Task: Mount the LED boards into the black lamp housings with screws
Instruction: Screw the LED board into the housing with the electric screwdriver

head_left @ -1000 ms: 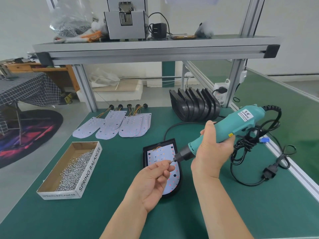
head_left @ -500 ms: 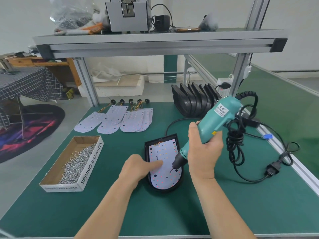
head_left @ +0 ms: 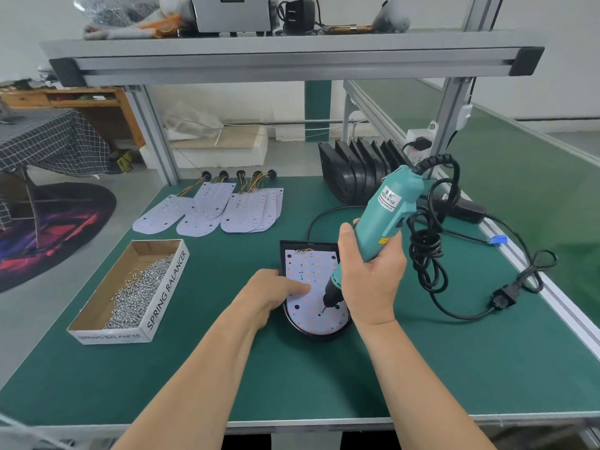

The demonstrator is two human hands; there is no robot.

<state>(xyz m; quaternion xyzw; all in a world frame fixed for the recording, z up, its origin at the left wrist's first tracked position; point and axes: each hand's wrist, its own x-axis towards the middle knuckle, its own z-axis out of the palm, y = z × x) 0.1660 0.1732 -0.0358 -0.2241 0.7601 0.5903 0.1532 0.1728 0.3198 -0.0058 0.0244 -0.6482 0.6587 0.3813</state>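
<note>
Left hand (head_left: 270,295) flat, pressing; right hand (head_left: 370,282) gripping.

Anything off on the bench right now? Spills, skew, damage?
Nothing serious. The power cord bunches in a loose tangle right of the housing, close to the right hand. Spare LED boards overlap unevenly at the back. Screws sit inside their box.

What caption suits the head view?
Right hand sets the teal electric screwdriver on the LED board while left hand presses it into the black housing.
</note>
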